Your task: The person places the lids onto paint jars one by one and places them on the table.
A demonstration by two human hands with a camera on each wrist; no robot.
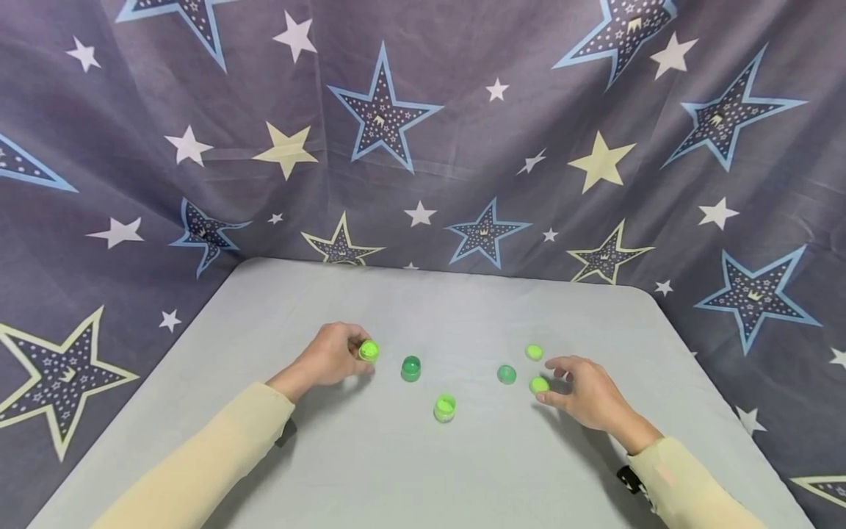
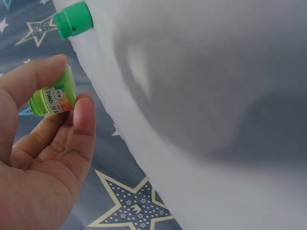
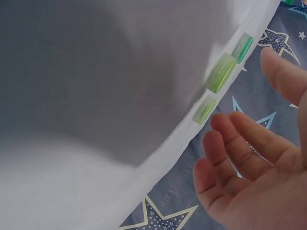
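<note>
My left hand (image 1: 335,353) pinches a small yellow-green jar (image 1: 369,350) between thumb and fingers. In the left wrist view this jar (image 2: 57,93) is tipped sideways, with a printed label facing the camera. Beside that hand stands a dark green open jar (image 1: 411,369), and nearer to me a second yellow-green open jar (image 1: 445,408). At the right, my right hand (image 1: 584,391) is spread with nothing in its grasp. Its thumb tip lies right by a yellow-green lid (image 1: 539,385). A smaller yellow-green lid (image 1: 534,352) and a green lid (image 1: 507,375) lie close by.
A pale grey cloth covers the table (image 1: 370,470). Behind it and on both sides hangs a dark curtain (image 1: 436,198) printed with stars.
</note>
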